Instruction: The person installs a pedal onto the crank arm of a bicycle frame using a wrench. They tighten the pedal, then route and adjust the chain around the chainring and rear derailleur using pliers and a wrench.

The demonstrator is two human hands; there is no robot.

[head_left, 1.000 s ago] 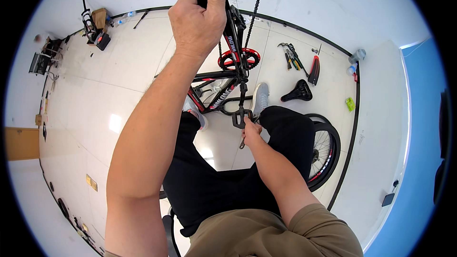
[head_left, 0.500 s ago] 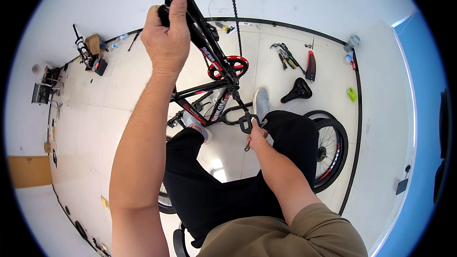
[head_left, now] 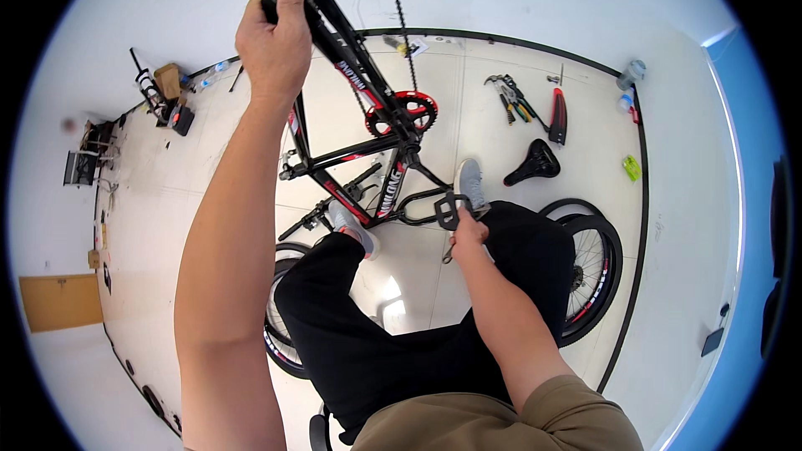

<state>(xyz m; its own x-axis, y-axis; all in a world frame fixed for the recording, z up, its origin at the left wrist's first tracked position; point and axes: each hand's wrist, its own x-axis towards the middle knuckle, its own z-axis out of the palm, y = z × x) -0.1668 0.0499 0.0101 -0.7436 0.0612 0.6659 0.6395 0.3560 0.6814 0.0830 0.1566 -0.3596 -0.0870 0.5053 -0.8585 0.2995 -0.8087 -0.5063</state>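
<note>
A black and red bicycle frame (head_left: 334, 58) stands tilted in front of me, without wheels. High up, my left hand (head_left: 274, 50) is closed around a black part at its upper end. Below, a red chainring (head_left: 426, 113) with a hanging chain (head_left: 399, 8) sits at the crank. The black pedal (head_left: 449, 211) is at the end of the crank arm, between my legs. My right hand (head_left: 471, 234) is closed on a wrench (head_left: 449, 254) right beside the pedal; its lower end shows under the fist. Whether the wrench's other end sits on the pedal spindle I cannot tell.
On the floor to the right lie a black saddle (head_left: 532, 164), pliers and other tools (head_left: 510, 98), and a red and black tool (head_left: 558, 115). Wheels (head_left: 595, 276) lie beside both my legs. A handlebar (head_left: 322, 210) is near my left shoe. Boxes and parts (head_left: 167, 88) stand by the far wall.
My left hand and the frame's upper end have shifted slightly left and up in view. My right hand, with the wrench and pedal, appears a little further right. Both grips stay the same.
</note>
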